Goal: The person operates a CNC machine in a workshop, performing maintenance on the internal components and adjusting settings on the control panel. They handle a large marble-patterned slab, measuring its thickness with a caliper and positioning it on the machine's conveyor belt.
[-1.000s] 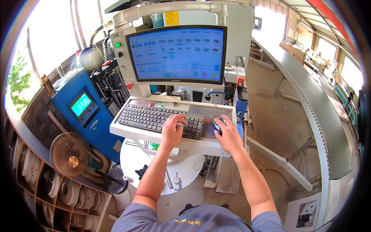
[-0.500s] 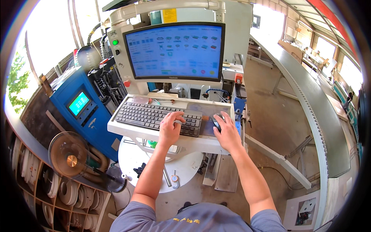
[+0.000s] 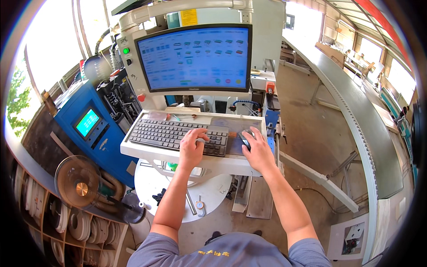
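My left hand [image 3: 192, 147] rests on the right end of a dark grey keyboard [image 3: 171, 135], fingers spread over the keys. My right hand [image 3: 258, 150] is cupped over a dark computer mouse [image 3: 245, 138] beside the keyboard. Both lie on a white keyboard tray [image 3: 200, 163] fixed to a machine console. Above the tray a large monitor [image 3: 194, 58] shows a blue screen with rows of small icons.
A blue control cabinet [image 3: 91, 129] with a small screen stands at the left, a small fan [image 3: 79, 188] below it. Shelves with reels [image 3: 53, 222] fill the lower left. A long grey conveyor [image 3: 356, 111] runs along the right. A round white table [image 3: 204, 196] sits under the tray.
The view has shifted slightly closer to the console. My hands stay on the keyboard and the mouse, with the right hand a little further over the mouse.
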`<state>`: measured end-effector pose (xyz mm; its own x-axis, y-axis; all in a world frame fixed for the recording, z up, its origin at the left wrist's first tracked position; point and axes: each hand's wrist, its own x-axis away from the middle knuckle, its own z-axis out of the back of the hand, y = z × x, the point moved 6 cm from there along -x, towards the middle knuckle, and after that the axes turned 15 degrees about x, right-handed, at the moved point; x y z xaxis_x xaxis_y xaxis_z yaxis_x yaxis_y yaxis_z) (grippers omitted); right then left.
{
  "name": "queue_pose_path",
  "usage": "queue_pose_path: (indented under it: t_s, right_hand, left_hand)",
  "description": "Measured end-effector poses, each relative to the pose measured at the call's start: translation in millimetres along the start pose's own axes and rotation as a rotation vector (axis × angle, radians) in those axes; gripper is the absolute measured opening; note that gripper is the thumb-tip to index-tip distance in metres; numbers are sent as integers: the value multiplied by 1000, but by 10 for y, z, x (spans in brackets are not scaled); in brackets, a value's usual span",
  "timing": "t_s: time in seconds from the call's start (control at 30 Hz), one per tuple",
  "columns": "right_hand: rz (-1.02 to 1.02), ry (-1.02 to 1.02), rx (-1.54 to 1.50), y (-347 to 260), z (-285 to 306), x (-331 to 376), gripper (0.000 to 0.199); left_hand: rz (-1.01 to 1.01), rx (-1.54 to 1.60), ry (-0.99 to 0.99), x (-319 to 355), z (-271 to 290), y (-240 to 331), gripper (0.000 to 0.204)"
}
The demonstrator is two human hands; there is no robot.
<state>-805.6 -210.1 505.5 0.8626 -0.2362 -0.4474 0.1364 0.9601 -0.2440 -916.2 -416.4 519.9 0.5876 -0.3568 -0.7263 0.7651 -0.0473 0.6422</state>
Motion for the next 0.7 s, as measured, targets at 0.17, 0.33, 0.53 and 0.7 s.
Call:
queue_pose_path:
  t_s: [0.17, 0.33, 0.53, 0.7]
  right_hand:
    - [10, 2, 0, -16, 0, -3, 42]
    - [0, 15, -4, 4, -6, -1, 42]
    - [1, 5, 7, 2, -6, -2, 43]
    - [0, -9, 3, -37, 25, -6, 44]
  left_hand:
    - [16, 2, -4, 5, 14, -4, 44]
    - [17, 11, -3, 2, 8, 5, 44]
    - [2, -5, -7, 0, 6, 16, 42]
    - [0, -16, -4, 1, 20, 21, 42]
